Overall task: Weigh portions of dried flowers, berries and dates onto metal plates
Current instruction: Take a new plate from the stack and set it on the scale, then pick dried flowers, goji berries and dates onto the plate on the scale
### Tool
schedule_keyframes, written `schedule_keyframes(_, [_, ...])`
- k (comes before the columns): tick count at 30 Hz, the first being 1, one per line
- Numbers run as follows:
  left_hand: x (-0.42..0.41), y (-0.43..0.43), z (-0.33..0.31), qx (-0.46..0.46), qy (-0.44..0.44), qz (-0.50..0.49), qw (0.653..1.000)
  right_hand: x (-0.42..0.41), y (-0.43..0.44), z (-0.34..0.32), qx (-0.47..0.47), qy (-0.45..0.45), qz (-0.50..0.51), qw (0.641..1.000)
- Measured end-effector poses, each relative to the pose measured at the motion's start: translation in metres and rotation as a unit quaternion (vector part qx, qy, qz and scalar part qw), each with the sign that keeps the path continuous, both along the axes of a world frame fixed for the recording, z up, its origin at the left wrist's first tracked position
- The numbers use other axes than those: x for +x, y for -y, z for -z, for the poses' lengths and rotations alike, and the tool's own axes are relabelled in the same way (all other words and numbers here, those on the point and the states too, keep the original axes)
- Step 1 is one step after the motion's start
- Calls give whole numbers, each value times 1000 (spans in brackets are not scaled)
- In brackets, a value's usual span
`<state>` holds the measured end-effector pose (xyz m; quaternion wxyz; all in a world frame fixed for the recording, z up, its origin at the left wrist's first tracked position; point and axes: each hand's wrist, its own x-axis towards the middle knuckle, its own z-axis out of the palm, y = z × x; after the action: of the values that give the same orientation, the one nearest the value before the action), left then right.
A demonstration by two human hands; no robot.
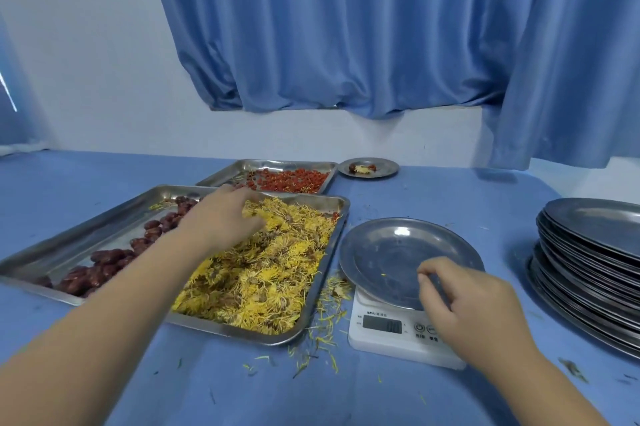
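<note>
Head view: the left hand (225, 214) reached into the dried flowers (270, 270) heaped in the right part of a large tray (333, 252), fingers bent down into the pile; whether they held any could not be told. Dates (104, 270) lay in the same tray's left part, berries (291, 180) in a second tray (221, 173) behind. The right hand (474, 304) hovered over the near rim of a metal plate (391, 252) sitting on a white scale (388, 339), fingers curled, thumb and forefinger close together; any grip was unclear. A stack of plates (588, 259) stood at the right of the blue table (381, 401)
</note>
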<state>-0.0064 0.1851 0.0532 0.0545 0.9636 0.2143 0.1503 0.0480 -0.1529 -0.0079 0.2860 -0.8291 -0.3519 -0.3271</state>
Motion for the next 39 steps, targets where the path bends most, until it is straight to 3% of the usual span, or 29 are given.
schedule_keyframes(2, [0,-15,1,-12,-25,2,1000,-1,5,5,10,-13,1,1000])
schedule_keyframes(7, [6,-25,10,-34,23,10,999,-2,8,2,20,-33,-18,999])
schedule_keyframes(13, [12,-22,16,-3,-1,-7,1000,-6,7,0,17,-38,-41,998])
schedule_keyframes(23, [-1,-19,-5,-148,116,7,982,-2,8,1,42,-66,-48,996])
schedule_keyframes(27, [-4,-5,-16,-287,169,41,942,2,10,3,61,-77,-44,994])
schedule_keyframes(30, [2,22,-20,-360,132,111,917,6,12,4,87,-87,-39,992])
schedule_keyframes(33, [19,60,-12,-338,75,170,922,9,14,3,106,-97,-36,989])
schedule_keyframes(39, [73,127,6,-334,42,225,914,15,18,4,138,-104,-34,984])
